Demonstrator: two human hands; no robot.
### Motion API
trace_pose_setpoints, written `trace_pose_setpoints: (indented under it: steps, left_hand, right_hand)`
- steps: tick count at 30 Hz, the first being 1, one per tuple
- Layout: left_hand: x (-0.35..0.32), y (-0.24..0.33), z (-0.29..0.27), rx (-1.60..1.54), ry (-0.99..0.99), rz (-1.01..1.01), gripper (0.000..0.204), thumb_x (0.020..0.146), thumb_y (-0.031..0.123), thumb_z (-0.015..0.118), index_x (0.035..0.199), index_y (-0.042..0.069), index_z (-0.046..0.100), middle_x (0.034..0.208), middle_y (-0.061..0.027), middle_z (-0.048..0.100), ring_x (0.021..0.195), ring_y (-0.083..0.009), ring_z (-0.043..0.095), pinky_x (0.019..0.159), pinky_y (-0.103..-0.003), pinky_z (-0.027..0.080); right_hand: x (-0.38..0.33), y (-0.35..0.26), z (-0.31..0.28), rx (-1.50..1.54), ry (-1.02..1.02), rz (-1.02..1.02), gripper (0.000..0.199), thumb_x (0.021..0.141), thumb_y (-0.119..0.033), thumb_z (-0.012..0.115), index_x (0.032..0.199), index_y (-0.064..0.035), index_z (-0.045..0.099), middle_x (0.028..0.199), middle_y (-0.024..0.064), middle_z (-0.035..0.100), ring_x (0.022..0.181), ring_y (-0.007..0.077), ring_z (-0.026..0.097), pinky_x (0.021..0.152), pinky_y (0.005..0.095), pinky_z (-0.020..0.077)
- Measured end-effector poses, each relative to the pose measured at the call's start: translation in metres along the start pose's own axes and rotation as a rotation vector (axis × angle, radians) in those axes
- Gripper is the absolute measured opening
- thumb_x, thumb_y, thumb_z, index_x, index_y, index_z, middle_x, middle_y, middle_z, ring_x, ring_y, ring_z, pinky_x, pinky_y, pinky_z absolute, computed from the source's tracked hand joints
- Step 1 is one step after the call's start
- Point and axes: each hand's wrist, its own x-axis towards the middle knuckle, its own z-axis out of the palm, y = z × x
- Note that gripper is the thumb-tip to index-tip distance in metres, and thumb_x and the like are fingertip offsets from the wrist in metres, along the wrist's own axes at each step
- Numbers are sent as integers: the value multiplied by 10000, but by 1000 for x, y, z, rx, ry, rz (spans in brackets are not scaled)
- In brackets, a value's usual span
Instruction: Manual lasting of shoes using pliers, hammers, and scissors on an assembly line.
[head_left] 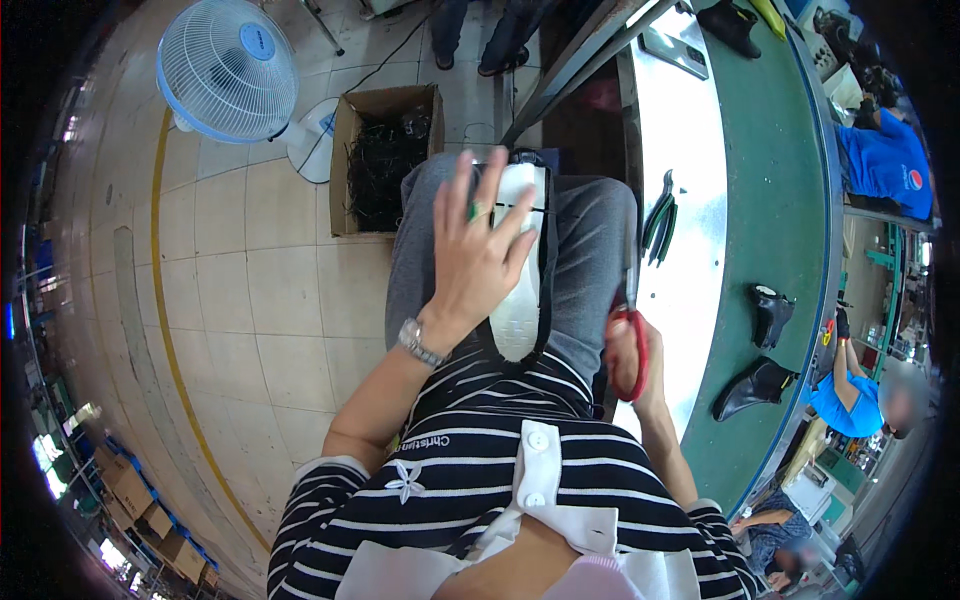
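A black shoe upper with a white, sole-shaped underside point(518, 320) lies lengthwise on my lap, between my grey-trousered thighs. My left hand point(472, 250) is over its left side with the fingers spread and slightly blurred. Whether the palm rests on the shoe or hovers just above it I cannot tell. To the right of my thigh, my right hand point(628, 352) is closed round the red handles of a pair of scissors point(638, 375). Their long blades point away from me along the metal bench edge.
Green-handled cutters point(660, 225) lie on the shiny metal bench point(690, 290). Beyond runs a green belt point(760, 220) carrying black boots point(755, 388). At the far left stand a fan point(228, 70) and a cardboard box point(342, 180) of black scraps. People in blue shirts work at right.
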Motion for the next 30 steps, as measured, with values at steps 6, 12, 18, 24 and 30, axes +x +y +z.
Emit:
trace_pose_setpoints:
  steps: [6, 12, 18, 24, 30]
  left_hand:
    - [8, -4, 26, 148, 102, 332, 158, 790, 102, 723, 913, 11, 684, 1096, -82, 649, 1254, -289, 488, 1041, -439, 388]
    - [9, -10, -27, 33, 474, 106, 83, 871, 44, 664, 934, -8, 677, 1059, -136, 658, 1007, -294, 634, 864, -370, 507]
    - [35, -103, -74, 318, 534, 11, 189, 878, 98, 657, 1033, -3, 696, 1151, -159, 636, 1043, -335, 591, 909, -402, 465]
    - [18, -117, -31, 283, 269, -45, 417, 946, 185, 559, 1327, 17, 540, 1406, -198, 471, 1297, -366, 435, 1069, -429, 360]
    - [-7, -12, 7, 37, -241, 476, 453, 982, 365, 454, 1347, 120, 561, 1448, -74, 477, 1416, -296, 314, 1161, -460, 178]
  right_hand:
    - [29, 83, -61, -245, 515, 42, 288, 904, -249, 675, 1012, 18, 666, 691, 22, 589, 633, 88, 516, 576, 262, 409]
    - [39, 159, -109, -628, 706, 212, 529, 819, -312, 735, 1212, 23, 622, 783, 133, 660, 709, 226, 630, 682, 369, 488]
    - [96, 140, -110, -748, 696, -34, 453, 882, -217, 645, 1260, 23, 577, 1217, 243, 590, 1135, 357, 572, 967, 425, 439]
    - [203, 101, -75, -773, 707, -201, 605, 882, -380, 639, 1332, 2, 508, 1292, 252, 530, 1192, 417, 509, 1000, 465, 415]
    - [226, 104, -71, -833, 738, -78, 553, 883, -365, 599, 1325, -41, 526, 1174, 245, 576, 1103, 394, 548, 915, 461, 456]
